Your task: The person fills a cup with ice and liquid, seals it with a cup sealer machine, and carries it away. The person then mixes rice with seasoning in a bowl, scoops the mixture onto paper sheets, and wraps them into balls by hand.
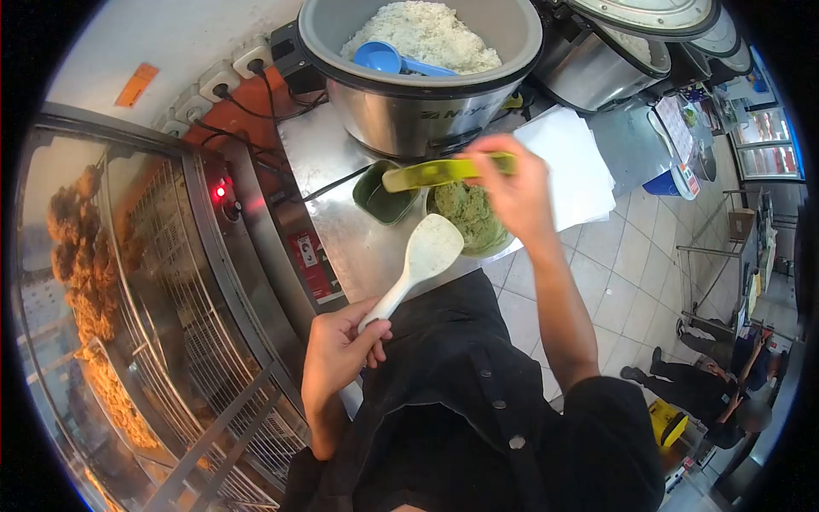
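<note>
The hands are apart. The left hand (348,343) grips one white plastic rice paddle (432,249), blade slanting far and right. The right hand (516,189) holds one long yellow-green utensil (431,173) crosswise, tip left, over one dark-green squarish tub (384,203) and one mass of green mash (467,215). Beyond stands one large silver rice cooker (392,115) with one blue scoop (380,57).
</note>
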`<action>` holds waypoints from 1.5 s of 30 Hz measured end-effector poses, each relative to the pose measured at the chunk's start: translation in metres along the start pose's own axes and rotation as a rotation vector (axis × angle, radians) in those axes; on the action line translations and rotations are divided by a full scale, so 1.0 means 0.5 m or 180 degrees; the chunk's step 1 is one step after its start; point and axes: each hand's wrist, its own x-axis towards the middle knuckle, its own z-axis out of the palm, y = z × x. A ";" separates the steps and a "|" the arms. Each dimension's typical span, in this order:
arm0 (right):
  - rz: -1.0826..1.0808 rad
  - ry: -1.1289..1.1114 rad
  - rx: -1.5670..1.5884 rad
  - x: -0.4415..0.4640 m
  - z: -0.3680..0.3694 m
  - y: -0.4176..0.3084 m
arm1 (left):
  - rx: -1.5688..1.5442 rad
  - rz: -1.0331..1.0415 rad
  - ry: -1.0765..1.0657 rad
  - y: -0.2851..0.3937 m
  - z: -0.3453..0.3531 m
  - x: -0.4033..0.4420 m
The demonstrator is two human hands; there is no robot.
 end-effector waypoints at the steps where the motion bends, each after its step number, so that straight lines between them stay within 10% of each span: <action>1: 0.0121 -0.0254 -0.0458 0.022 0.029 -0.003 | 0.0023 0.0011 -0.0007 -0.002 0.004 -0.001; 5: -0.0390 -0.0188 -0.1299 0.027 0.022 0.005 | -0.0124 0.0019 0.0060 -0.018 0.018 -0.001; 8: 0.2334 -0.1725 -0.1193 -0.077 -0.104 0.005 | -0.0485 0.0114 0.0070 -0.042 0.041 0.023; 14: 0.2784 -0.0628 0.1434 -0.214 0.023 0.092 | -0.0598 0.0555 -0.0593 -0.077 0.166 0.111; 19: 0.2585 -0.1059 -0.0876 -0.142 -0.084 0.003 | 0.0053 0.0613 0.0035 -0.102 0.151 0.154; 25: 0.0283 -0.1883 -0.3738 -0.063 -0.010 0.115 | -0.0759 0.0839 0.0497 -0.148 0.190 0.305; 45: 0.0959 -0.3394 -0.3639 -0.039 -0.020 0.081 | -0.2141 0.0305 0.0647 -0.142 0.251 0.275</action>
